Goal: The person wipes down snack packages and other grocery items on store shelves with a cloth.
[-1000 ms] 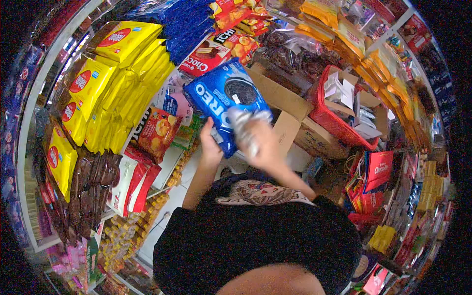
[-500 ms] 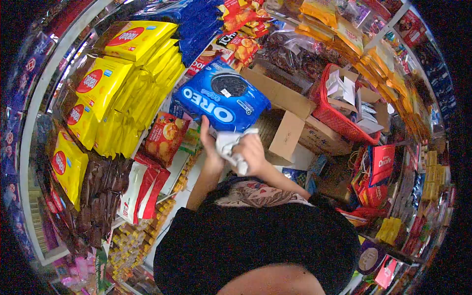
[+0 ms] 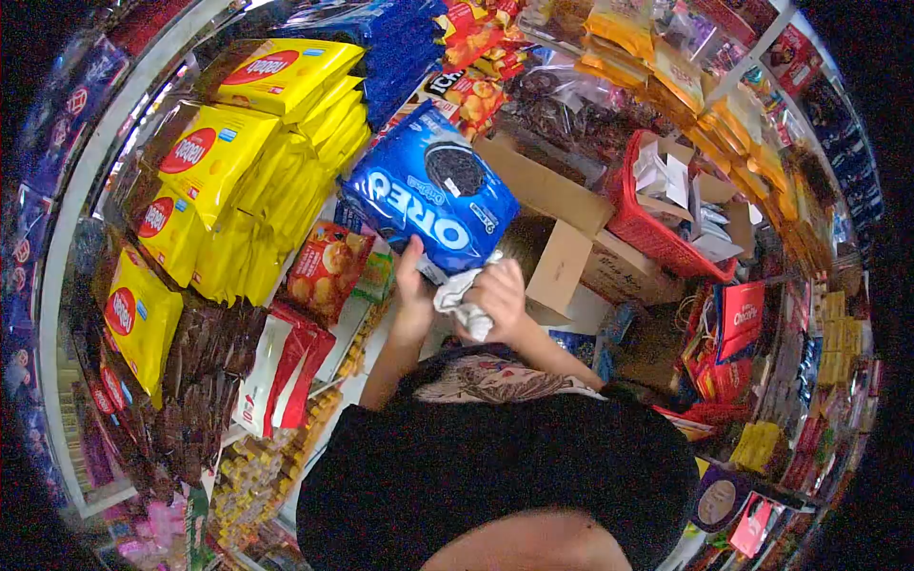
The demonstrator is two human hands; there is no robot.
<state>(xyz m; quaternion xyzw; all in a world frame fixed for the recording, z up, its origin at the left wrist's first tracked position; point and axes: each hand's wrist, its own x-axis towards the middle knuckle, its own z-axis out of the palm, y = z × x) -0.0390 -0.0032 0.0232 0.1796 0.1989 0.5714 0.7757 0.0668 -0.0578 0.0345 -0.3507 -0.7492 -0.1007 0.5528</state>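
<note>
Since the frame half a second earlier, the blue cookie pack has turned slightly clockwise and the white cloth has shifted a little rightward. Stock, largest first: yellow packs stacked at left; an open carton right of the blue pack; red basket beyond the carton; red snack pack left of the hands.

Blue pack: raised, tilted, directly beyond both hands; long axis from upper left to lower right, near long edge toward the wearer. Left hand is nearer: its grip is closed on that edge, thumb over the printed face. Right hand: grip clamped on the bunched cloth, near the pack's lower right corner; cloth-to-pack contact cannot be confirmed. Only the cloth lies between right hand and pack; the carton flanks the far right side.
</note>
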